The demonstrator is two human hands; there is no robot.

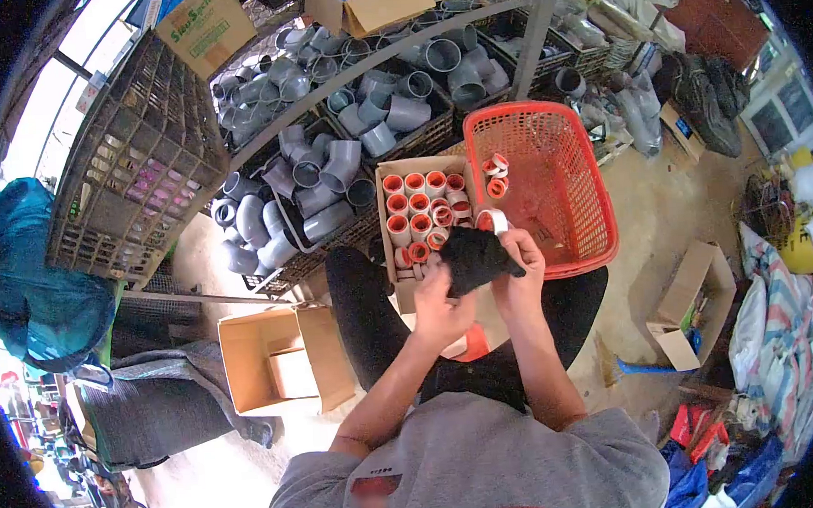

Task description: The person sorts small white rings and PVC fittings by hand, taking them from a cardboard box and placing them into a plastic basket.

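Note:
My left hand (pixel 442 309) is closed on a crumpled black cloth (pixel 477 261) in front of my chest. My right hand (pixel 523 264) pinches a white ring with an orange inside (pixel 491 220), which looks like a roll of tape, at the cloth's upper right edge. The cloth hides part of the ring and some of my fingers. Just beyond my hands, a cardboard box (pixel 383 220) holds rows of similar white-and-orange rings (pixel 419 203), some stacked into tubes. A red plastic basket (pixel 595 175) stands to its right, with a few loose rings (pixel 496 177) inside.
Crates of grey pipe elbows (pixel 339 165) fill the far side behind a metal rail (pixel 373 55). An open carton (pixel 238 364) sits on the floor to my left, another (pixel 683 306) to my right. A tall plastic crate (pixel 135 167) stands at the left, striped sacking (pixel 778 326) at the right.

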